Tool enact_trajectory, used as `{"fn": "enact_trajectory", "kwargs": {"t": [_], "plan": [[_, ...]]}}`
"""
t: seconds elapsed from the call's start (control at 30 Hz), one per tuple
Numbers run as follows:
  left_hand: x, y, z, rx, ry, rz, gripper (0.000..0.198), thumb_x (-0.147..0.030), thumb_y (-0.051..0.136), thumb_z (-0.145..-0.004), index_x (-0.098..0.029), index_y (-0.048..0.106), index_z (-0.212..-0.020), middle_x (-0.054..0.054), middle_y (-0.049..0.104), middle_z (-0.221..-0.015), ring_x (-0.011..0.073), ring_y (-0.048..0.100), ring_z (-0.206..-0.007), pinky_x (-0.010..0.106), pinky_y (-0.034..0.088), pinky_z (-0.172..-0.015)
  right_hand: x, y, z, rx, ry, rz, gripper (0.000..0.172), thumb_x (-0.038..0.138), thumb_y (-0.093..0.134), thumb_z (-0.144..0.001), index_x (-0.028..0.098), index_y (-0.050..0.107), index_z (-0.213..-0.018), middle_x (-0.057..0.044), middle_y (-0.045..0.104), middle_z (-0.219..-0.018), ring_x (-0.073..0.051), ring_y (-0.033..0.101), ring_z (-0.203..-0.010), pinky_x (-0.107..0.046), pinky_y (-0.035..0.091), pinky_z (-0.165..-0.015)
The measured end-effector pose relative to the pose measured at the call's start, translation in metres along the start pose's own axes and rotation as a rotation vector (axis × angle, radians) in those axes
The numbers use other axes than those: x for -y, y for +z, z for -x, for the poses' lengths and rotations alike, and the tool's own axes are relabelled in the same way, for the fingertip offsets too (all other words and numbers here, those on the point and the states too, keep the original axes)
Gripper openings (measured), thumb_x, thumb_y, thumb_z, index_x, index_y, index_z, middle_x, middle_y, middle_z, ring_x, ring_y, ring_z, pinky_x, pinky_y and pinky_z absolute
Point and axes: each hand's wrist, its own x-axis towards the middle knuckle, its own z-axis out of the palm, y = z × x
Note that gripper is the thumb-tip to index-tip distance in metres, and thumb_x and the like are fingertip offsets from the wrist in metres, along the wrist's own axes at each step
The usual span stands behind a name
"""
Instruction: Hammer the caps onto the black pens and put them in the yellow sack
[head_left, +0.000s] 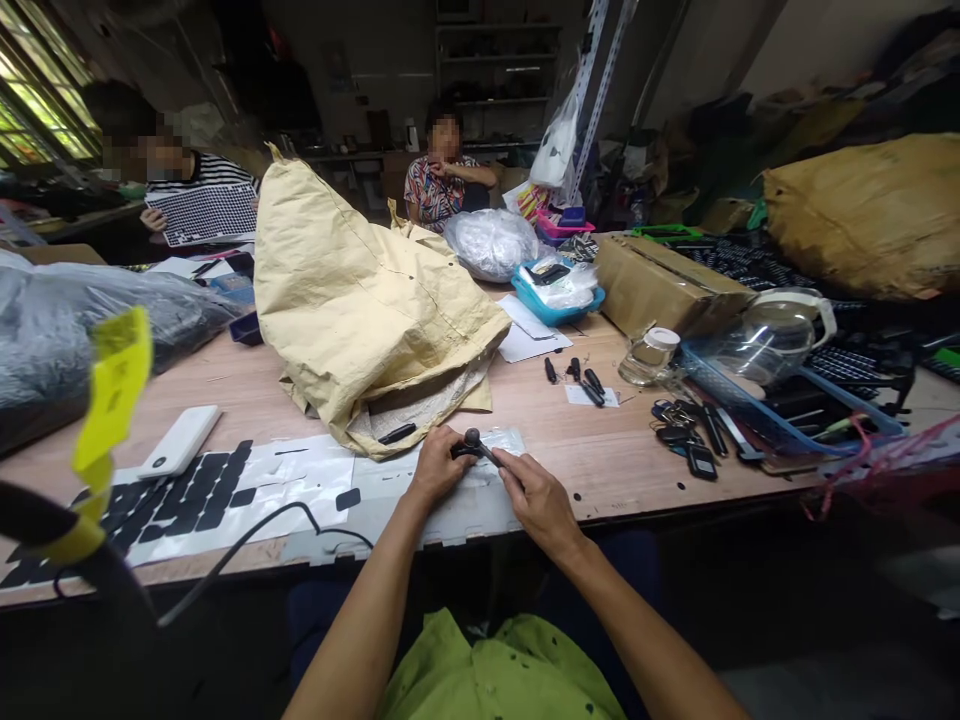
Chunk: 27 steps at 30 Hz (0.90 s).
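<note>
My left hand (pixel 440 464) pinches a small black part (pixel 460 451) over a grey-white sheet (pixel 442 500) at the table's front edge. My right hand (pixel 538 497) is closed around a dark rod-like tool (pixel 490 456), its tip meeting the black part. A dark round knob (pixel 472 437) shows where the two meet; which piece it belongs to I cannot tell. Just beyond my left hand, a black pen-shaped piece (pixel 397 434) lies at the mouth of a large cream sack (pixel 360 290).
To the left are a white power bank (pixel 180 440), black pads (pixel 217 485) on white sheets and a cable (pixel 277 515). Small black parts (pixel 589 385), a glass jar (pixel 649 358), keys (pixel 679 420) and a blue basket (pixel 780 405) stand rightward. Two people (pixel 446 180) sit across.
</note>
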Motion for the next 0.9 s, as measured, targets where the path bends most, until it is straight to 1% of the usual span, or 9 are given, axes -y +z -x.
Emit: {"fn": "enact_trajectory", "kwargs": {"t": [0.17,0.3,0.37,0.47,0.67,0.77,0.83,0.9], "plan": [[-0.001,0.002,-0.002,0.002,-0.021,-0.01,0.012,-0.015,0.076,-0.072,-0.022,0.071,-0.08,0.002,0.064,-0.083,0.0224,0.056,-0.091,0.036,0.045,-0.084,0.002,-0.001,0.001,-0.02,-0.014,0.049,0.04,0.021,0.046,-0.096,0.032,0.067,-0.129,-0.002,0.073,-0.102,-0.015,0.069,-0.094,-0.024,0.056,-0.082],[-0.002,0.003,-0.001,-0.01,-0.035,0.006,0.012,-0.013,0.076,-0.072,-0.022,0.07,-0.078,0.002,0.064,-0.083,0.022,0.056,-0.091,0.035,0.044,-0.085,0.001,0.0,0.003,0.018,-0.011,0.066,0.039,0.021,0.046,-0.096,0.032,0.069,-0.125,-0.002,0.073,-0.095,-0.014,0.069,-0.086,-0.022,0.055,-0.076],[-0.003,0.004,0.0,-0.018,-0.044,0.018,0.011,-0.013,0.076,-0.071,-0.021,0.07,-0.077,0.002,0.065,-0.084,0.0217,0.056,-0.091,0.036,0.045,-0.085,0.001,-0.003,0.002,0.021,0.012,0.041,0.038,0.022,0.046,-0.096,0.032,0.069,-0.125,-0.002,0.072,-0.093,-0.015,0.069,-0.086,-0.023,0.055,-0.076],[-0.003,0.004,0.0,-0.03,-0.043,0.028,0.011,-0.014,0.076,-0.071,-0.021,0.071,-0.078,0.002,0.065,-0.084,0.0216,0.056,-0.091,0.036,0.045,-0.085,0.0,-0.008,0.001,-0.013,0.059,0.006,0.039,0.024,0.044,-0.097,0.031,0.068,-0.128,-0.003,0.072,-0.095,-0.016,0.069,-0.089,-0.024,0.055,-0.078],[-0.001,0.006,0.001,-0.043,-0.035,0.02,0.011,-0.014,0.076,-0.072,-0.021,0.071,-0.078,0.002,0.066,-0.083,0.0217,0.056,-0.091,0.036,0.045,-0.085,-0.008,-0.01,0.004,0.003,0.09,0.04,0.038,0.027,0.046,-0.095,0.033,0.07,-0.124,-0.002,0.071,-0.091,-0.016,0.068,-0.084,-0.024,0.054,-0.074],[0.0,0.006,0.001,-0.034,-0.027,0.009,0.012,-0.014,0.076,-0.071,-0.021,0.071,-0.079,0.002,0.066,-0.084,0.022,0.056,-0.091,0.036,0.044,-0.085,-0.02,-0.012,-0.009,-0.05,0.115,0.085,0.037,0.026,0.045,-0.096,0.032,0.07,-0.122,-0.002,0.072,-0.097,-0.017,0.067,-0.089,-0.025,0.052,-0.075],[-0.001,0.005,0.001,-0.035,-0.015,-0.008,0.015,-0.014,0.076,-0.072,-0.022,0.072,-0.084,0.003,0.066,-0.085,0.0227,0.056,-0.092,0.037,0.044,-0.085,-0.032,-0.016,-0.025,-0.079,0.141,0.156,0.036,0.025,0.046,-0.095,0.03,0.071,-0.121,-0.003,0.072,-0.103,-0.017,0.066,-0.092,-0.025,0.05,-0.075],[-0.002,0.006,0.003,-0.037,0.005,-0.036,0.019,-0.016,0.075,-0.073,-0.023,0.073,-0.09,0.003,0.066,-0.087,0.0234,0.056,-0.093,0.037,0.045,-0.086,-0.047,-0.021,-0.043,-0.07,0.18,0.26,0.033,0.024,0.049,-0.094,0.029,0.072,-0.117,-0.003,0.071,-0.101,-0.017,0.065,-0.09,-0.025,0.048,-0.073]]}}
